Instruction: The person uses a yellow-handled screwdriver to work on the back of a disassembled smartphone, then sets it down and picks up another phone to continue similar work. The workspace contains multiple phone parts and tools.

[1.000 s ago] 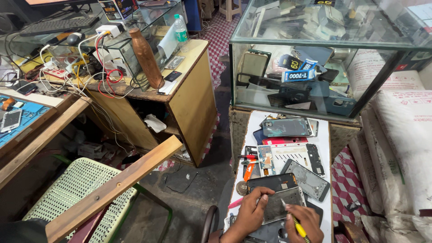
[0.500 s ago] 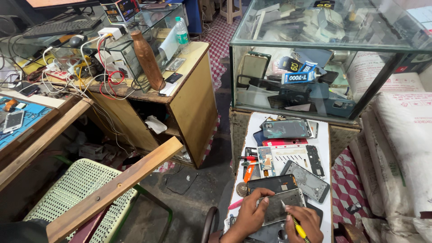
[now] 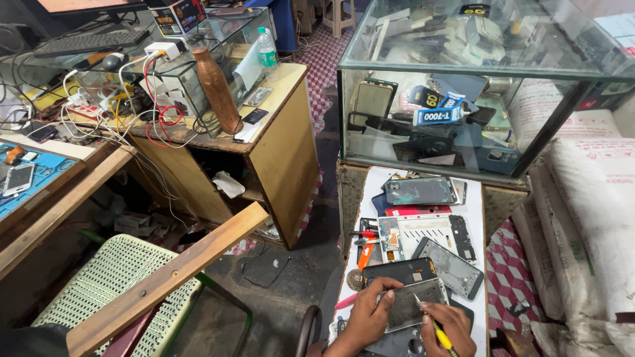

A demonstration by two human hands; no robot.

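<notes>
**Phone frame under both hands, bottom centre-right**

Left hand (image 3: 368, 318) at the bottom of the frame, fingers curled over the left edge of an opened grey phone frame (image 3: 411, 304), pinning it flat on the white tray (image 3: 477, 218). Right hand (image 3: 448, 329) just beside it, fingers pinched on a yellow-handled tool (image 3: 434, 326); its thin tip touches the frame's right portion. Above them on the tray: a black phone (image 3: 399, 270), a grey back cover (image 3: 451, 266), a white mid-frame (image 3: 423, 233), an orange-handled tool (image 3: 364, 255). Glass display case (image 3: 463, 66) fills the upper right. Copper bottle (image 3: 217, 89) stands on the wooden desk (image 3: 284, 152), upper left. Green mesh chair (image 3: 106, 284), lower left.
</notes>
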